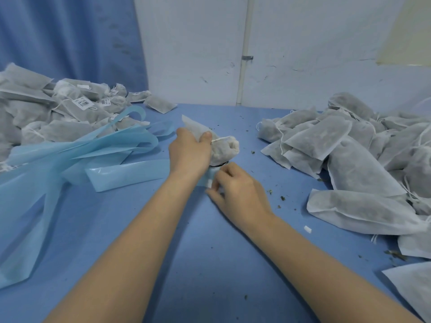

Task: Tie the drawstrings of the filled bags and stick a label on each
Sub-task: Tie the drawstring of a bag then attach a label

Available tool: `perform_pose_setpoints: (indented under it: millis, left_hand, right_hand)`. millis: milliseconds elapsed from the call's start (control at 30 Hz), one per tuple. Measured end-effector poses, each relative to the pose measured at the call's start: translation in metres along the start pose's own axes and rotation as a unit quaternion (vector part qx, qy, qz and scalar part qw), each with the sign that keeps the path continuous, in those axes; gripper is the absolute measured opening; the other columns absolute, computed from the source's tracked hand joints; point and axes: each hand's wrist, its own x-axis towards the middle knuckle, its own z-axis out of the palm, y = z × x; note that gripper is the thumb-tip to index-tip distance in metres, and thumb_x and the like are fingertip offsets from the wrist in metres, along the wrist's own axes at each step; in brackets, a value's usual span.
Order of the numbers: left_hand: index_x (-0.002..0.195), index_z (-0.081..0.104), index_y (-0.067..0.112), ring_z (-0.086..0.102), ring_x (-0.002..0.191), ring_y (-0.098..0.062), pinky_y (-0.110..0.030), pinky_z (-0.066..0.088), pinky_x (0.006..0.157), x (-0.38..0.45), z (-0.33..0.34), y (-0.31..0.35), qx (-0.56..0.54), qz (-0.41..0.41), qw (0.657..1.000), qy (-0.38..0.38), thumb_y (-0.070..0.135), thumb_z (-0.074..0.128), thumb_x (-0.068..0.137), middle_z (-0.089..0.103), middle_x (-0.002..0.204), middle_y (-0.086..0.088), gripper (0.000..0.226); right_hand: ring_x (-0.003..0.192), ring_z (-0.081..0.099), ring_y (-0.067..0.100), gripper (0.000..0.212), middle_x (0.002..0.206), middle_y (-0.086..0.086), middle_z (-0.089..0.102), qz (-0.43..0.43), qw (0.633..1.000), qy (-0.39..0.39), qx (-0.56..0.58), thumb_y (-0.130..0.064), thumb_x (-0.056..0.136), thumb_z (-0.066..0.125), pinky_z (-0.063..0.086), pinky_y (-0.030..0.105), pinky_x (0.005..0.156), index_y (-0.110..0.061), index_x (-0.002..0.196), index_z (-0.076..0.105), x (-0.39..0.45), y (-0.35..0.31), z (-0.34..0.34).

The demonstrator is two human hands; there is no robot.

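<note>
**Two hands, one bag, two big piles**

Two bare hands work in the middle of a blue bench [210, 264]. The left hand [189, 152] grips a white bag [224, 145] by its neck, with the thumb pressed on top. The bag is lifted a little above the bench and its top is bunched up tight. A thin white string [218, 139] runs across the bunched part, just by the thumb.

The right hand [235, 190] is just below the bag. Its fingers pinch a small white label [209, 183] at the end of a pale blue strip [205, 179]. The label is near the bag's bottom, but I cannot tell if it touches the bag.

On the left side lies a pile of grey bags [46, 113]. Some of them have small white labels with black marks. Long, shiny blue strips [81, 152] lie in front of that pile and spread over the bench.

On the right side lies another pile of bags [361, 159]. These look full, and loose strings hang from some of them.

Little dark crumbs [282, 198] are scattered on the bench near the right pile. A tiny white scrap [307, 229] lies alone beside the right arm.
</note>
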Motion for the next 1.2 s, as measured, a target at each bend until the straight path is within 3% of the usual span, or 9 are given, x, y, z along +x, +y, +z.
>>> perform_pose_setpoints:
  millis: [133,300,467,567,733,867,1000,1100,1200]
  left_hand:
    - [0.112,0.05,0.003,0.052,0.104,-0.028,-0.026,0.033,0.074,0.001,-0.001,-0.001,-0.028,-0.009,1.0,-0.008,0.035,0.053,0.094,0.058,0.116,-0.013,0.037]
    - [0.101,0.052,0.016,0.052,0.093,-0.018,-0.026,0.037,0.075,-0.001,-0.002,-0.002,-0.089,0.011,0.996,-0.028,0.035,0.058,0.09,0.056,0.091,0.007,0.023]
    - [0.097,0.053,0.022,0.062,0.097,-0.019,-0.036,0.05,0.084,-0.013,-0.001,0.008,-0.132,0.057,0.985,-0.094,0.031,0.063,0.088,0.065,0.097,0.006,0.016]
    - [0.097,0.056,0.024,0.063,0.102,-0.021,-0.04,0.052,0.087,-0.021,0.002,0.013,-0.159,0.058,0.976,-0.133,0.029,0.065,0.087,0.067,0.105,0.001,0.015]
    - [0.111,0.06,0.016,0.063,0.104,-0.021,-0.044,0.049,0.094,-0.031,0.002,0.02,-0.183,0.058,0.967,-0.168,0.043,0.065,0.072,0.068,0.109,-0.001,0.047]
    - [0.114,0.06,0.013,0.064,0.105,-0.022,-0.046,0.048,0.097,-0.031,0.002,0.019,-0.229,0.046,0.953,-0.195,0.035,0.07,0.079,0.068,0.111,-0.004,0.042]
    - [0.116,0.059,0.009,0.063,0.109,-0.026,-0.052,0.044,0.1,-0.032,0.001,0.021,-0.289,0.035,0.933,-0.21,0.029,0.06,0.091,0.068,0.114,-0.009,0.032]
    - [0.114,0.059,0.011,0.065,0.106,-0.023,-0.049,0.048,0.097,-0.033,-0.001,0.021,-0.281,0.05,0.93,-0.23,0.036,0.073,0.076,0.069,0.112,-0.007,0.047]
    - [0.113,0.058,0.014,0.067,0.101,-0.017,-0.042,0.052,0.093,-0.033,0.0,0.017,-0.246,0.079,0.94,-0.221,0.023,0.079,0.059,0.07,0.109,-0.003,0.058]
  right_hand:
    - [0.09,0.053,0.017,0.019,0.106,0.002,0.054,-0.062,0.994,-0.055,0.074,-0.027,0.083,0.072,0.044,0.028,0.072,-0.009,0.087,0.068,-0.001,0.001,-0.01]
    - [0.077,0.042,-0.009,0.011,0.094,-0.005,0.043,0.038,0.964,0.022,0.262,-0.012,0.083,0.071,0.033,0.01,0.075,-0.019,0.083,0.062,0.018,0.012,-0.052]
    - [0.094,0.038,-0.001,0.007,0.103,-0.003,0.036,0.045,0.968,0.024,0.245,-0.018,0.085,0.069,0.029,0.008,0.086,-0.02,0.088,0.063,0.028,0.019,-0.078]
    - [0.109,0.037,0.015,0.008,0.106,-0.003,0.035,0.047,0.977,0.018,0.209,-0.022,0.086,0.069,0.029,0.022,0.1,-0.017,0.089,0.064,0.029,0.022,-0.082]
    - [0.116,0.036,0.019,0.01,0.109,-0.002,0.034,0.041,0.984,0.028,0.173,-0.024,0.085,0.07,0.028,0.033,0.106,-0.018,0.09,0.064,0.031,0.028,-0.09]
    - [0.117,0.039,0.017,0.011,0.111,-0.003,0.037,0.03,0.984,0.024,0.175,-0.027,0.085,0.07,0.032,0.031,0.105,-0.026,0.088,0.06,0.034,0.033,-0.09]
    - [0.094,0.042,-0.01,0.019,0.1,-0.013,0.044,0.027,0.972,0.042,0.228,-0.028,0.085,0.071,0.034,0.004,0.082,-0.037,0.081,0.055,0.035,0.037,-0.088]
    - [0.092,0.044,-0.009,0.023,0.097,-0.012,0.049,0.021,0.972,0.049,0.228,-0.027,0.087,0.068,0.035,0.008,0.078,-0.039,0.082,0.05,0.036,0.04,-0.086]
    - [0.104,0.053,0.006,0.026,0.105,-0.011,0.056,0.036,0.954,0.039,0.294,-0.025,0.087,0.068,0.041,0.019,0.088,-0.042,0.092,0.049,0.034,0.041,-0.085]
